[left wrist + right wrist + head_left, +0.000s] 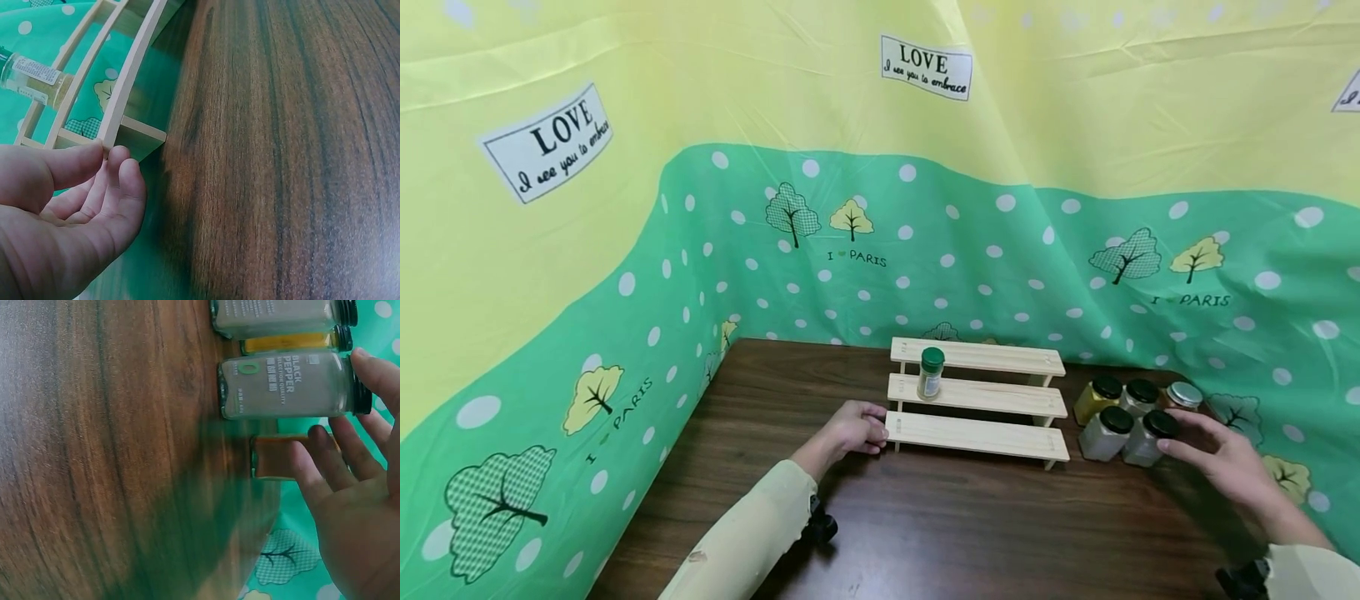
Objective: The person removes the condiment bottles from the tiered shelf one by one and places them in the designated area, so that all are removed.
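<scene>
My left hand (855,428) pinches the left end of the lowest board of a three-tier wooden rack (977,435), thumb on one face and fingertips curled against the other. On the middle tier stands a green-capped spice jar (931,375). Over at the right, my right hand (1221,458) has its thumb and forefinger on opposite sides of a black pepper jar (287,386), right by its black lid. That jar stands upright, front right of a cluster. The other fingers spread loosely beside an orange-brown jar (275,456) with a silver lid (1183,394).
A white-filled jar (1103,435), a yellow-filled jar (1093,402) and another black-lidded jar (1138,396) crowd around the pepper jar. Polka-dotted cloth (850,292) walls the dark wooden table (970,525) at the back and sides.
</scene>
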`<state>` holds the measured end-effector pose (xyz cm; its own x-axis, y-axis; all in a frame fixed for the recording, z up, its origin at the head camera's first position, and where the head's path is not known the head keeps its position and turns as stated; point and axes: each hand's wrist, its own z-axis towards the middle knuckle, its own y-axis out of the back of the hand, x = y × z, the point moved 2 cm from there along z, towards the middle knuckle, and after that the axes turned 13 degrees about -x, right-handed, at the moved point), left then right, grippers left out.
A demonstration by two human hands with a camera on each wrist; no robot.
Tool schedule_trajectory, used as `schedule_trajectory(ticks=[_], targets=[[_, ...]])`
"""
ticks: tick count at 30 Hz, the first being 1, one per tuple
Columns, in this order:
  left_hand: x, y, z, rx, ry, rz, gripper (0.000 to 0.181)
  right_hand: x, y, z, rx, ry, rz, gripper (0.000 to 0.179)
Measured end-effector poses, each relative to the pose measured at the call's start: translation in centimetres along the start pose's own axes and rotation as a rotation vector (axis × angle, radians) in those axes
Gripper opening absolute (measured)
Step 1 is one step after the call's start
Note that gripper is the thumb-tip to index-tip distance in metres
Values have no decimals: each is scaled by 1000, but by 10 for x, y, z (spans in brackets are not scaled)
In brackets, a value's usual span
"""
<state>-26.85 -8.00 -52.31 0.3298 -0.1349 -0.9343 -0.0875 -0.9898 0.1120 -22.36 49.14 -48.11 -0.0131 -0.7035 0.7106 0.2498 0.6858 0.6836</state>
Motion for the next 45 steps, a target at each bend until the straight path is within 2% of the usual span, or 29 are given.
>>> schedule_trajectory(ticks=[7, 15, 24, 31, 45], targets=[[0, 0, 1, -8, -3, 1, 49, 18, 8, 4, -36, 85, 1, 72], [-1, 1, -1, -4, -6, 2, 49, 43, 17, 14, -42, 170, -56, 63], [-3, 1, -2, -8, -3, 13, 49, 85, 5, 27, -26, 195, -103, 63], [-1, 1, 0, 13, -10, -10, 48, 124, -20, 34, 15, 272, -52, 59], [9, 3, 6, 45, -35, -27, 48, 181, -102, 39, 149, 347, 203, 53]])
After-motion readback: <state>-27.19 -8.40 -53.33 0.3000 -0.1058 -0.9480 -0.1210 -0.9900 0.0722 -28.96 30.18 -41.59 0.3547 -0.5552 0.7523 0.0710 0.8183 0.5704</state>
